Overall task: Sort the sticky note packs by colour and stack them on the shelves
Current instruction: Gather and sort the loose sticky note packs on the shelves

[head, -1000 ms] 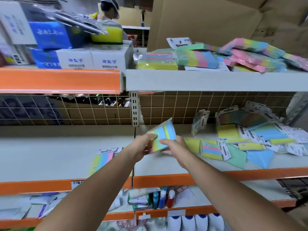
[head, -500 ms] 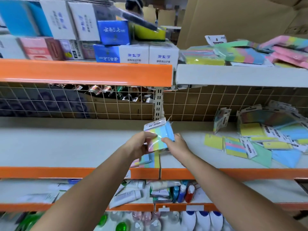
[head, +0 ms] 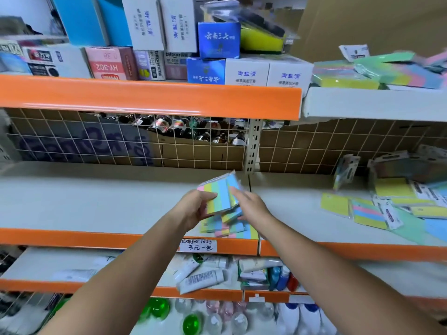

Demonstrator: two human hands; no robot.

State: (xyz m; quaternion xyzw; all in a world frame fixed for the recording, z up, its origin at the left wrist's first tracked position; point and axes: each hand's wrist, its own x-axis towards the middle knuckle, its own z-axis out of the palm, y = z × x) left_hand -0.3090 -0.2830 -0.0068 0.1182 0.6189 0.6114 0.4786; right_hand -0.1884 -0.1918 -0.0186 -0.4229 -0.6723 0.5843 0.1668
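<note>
My left hand grips a striped sticky note pack of pink, yellow, green and blue bands, held above the middle shelf. My right hand touches the pack's right edge with its fingers. Just below, near the shelf's front edge, lies another striped pack. To the right on the same shelf sits a loose pile of sticky note packs in yellow, green, blue and striped colours. More striped packs lie on the top shelf at the right.
Boxes crowd the top shelf on the left. A wire grid backs the middle shelf, with bottles behind it. Tubes and small bottles fill the lower shelf. A metal upright divides the shelf bays.
The view has swung left. Both hands carried the striped pack leftwards and lower, and it now hovers over the pack lying on the shelf.
</note>
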